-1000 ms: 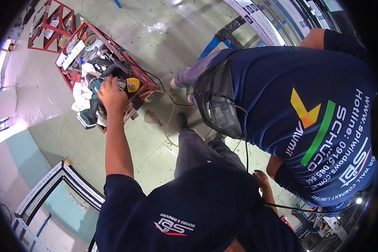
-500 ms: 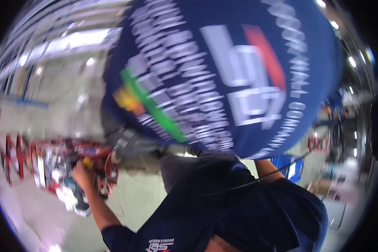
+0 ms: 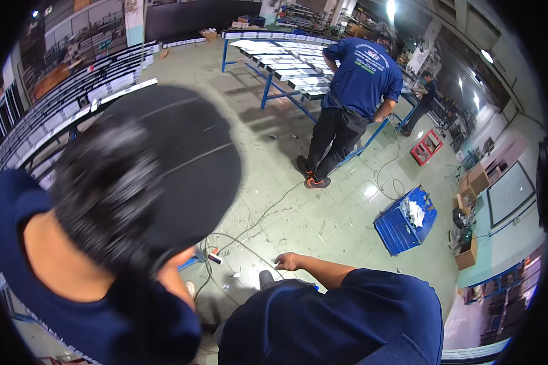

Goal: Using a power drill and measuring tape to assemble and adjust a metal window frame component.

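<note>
My right hand (image 3: pixel 289 261) hangs in front of my dark blue shirt, its forearm reaching in from the right. Its fingers look loosely apart, and I make out nothing held in them. A dark cable (image 3: pixel 249 249) runs across the floor close by the fingertips; whether they touch, I cannot tell. My left hand does not show. A co-worker in a black cap (image 3: pixel 195 158) fills the left side, very near me. Below the cap's brim, part of that person's hand or forearm (image 3: pixel 175 267) is visible.
A blue bin (image 3: pixel 402 228) with white scraps stands to the right. Further off, another co-worker (image 3: pixel 362 79) bends at a blue-legged table (image 3: pixel 268 88) bearing long profiles. Racked profiles (image 3: pixel 73 115) line the left. A red frame-like stand (image 3: pixel 426 147) and cardboard boxes (image 3: pixel 466 255) are at right.
My view has swung from a close blue shirt back to the wider workshop. My left hand, earlier at a red cart full of tools, has gone out of sight. My right hand has appeared.
</note>
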The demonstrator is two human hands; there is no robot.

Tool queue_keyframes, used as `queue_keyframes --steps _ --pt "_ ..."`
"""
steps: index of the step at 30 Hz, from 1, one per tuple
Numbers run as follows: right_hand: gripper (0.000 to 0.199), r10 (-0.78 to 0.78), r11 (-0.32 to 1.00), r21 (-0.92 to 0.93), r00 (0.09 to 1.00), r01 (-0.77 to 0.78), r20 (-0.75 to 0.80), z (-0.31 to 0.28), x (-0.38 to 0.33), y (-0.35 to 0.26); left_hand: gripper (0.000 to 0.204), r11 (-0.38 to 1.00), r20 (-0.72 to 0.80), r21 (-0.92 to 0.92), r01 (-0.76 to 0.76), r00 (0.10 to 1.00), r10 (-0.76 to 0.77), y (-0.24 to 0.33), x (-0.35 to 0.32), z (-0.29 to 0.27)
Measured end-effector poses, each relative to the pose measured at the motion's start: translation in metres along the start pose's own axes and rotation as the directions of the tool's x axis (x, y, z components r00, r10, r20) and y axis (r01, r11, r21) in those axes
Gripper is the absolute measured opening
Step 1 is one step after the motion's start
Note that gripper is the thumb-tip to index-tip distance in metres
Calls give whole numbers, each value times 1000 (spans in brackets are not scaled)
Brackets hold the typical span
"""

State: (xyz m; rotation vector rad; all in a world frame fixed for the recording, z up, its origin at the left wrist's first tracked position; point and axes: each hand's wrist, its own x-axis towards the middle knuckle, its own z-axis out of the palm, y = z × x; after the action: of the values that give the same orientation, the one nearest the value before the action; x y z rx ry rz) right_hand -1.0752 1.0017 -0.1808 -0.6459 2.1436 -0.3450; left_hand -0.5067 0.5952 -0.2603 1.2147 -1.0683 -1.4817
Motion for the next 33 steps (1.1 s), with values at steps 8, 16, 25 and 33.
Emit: queue_keyframes --steps 8,16,25,33 --pt "52 -326 861 399 944 317 -47 -97 75 12 82 584 694 389 -713 643 323 -28 -148 275" --pt "96 -472 881 229 735 414 486 -179 80 -169 63 573 853 333 -749 498 155 58 -141 475" --pt "110 -337 920 179 473 348 814 -218 196 -120 33 787 784 586 -192 379 -491 -36 -76 605" --pt "75 -308 949 315 322 32 895 -219 290 -97 43 875 835 485 -19 306 -456 6 -29 632"
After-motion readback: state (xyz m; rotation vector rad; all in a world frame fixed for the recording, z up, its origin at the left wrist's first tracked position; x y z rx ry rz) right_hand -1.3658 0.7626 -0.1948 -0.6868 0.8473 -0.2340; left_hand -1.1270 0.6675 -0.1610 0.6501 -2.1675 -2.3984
